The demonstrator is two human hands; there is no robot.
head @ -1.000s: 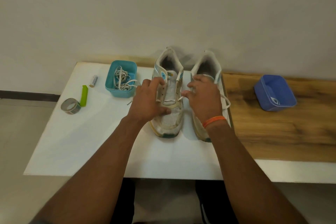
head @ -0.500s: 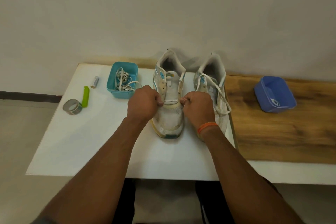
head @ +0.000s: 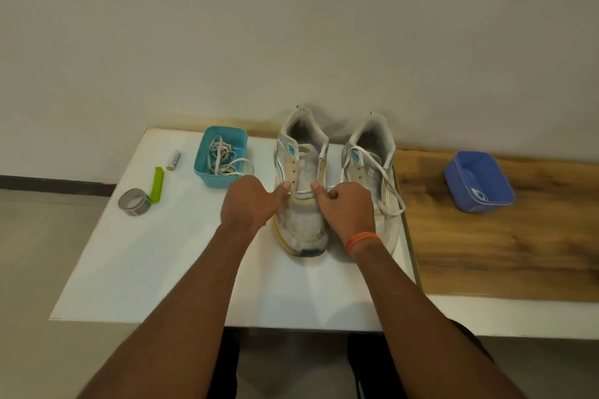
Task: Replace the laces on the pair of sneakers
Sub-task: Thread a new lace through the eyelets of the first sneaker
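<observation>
Head view: left hand [head: 251,204] and right hand [head: 348,209], fingers curled, pinch a white lace [head: 304,193] across the left sneaker [head: 303,178], thumbs at its lowest eyelets; the laced sneaker [head: 372,168] stands beyond the right knuckles.

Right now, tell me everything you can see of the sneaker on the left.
The left sneaker is white mesh, scuffed and dirty, with teal side patches and a yellowed sole. It stands upright on the white table, toe toward the person, beside the right sneaker. Most eyelets are empty; one lace bar crosses the lowest pair. The left hand and right hand grip its eyelet flaps.
</observation>
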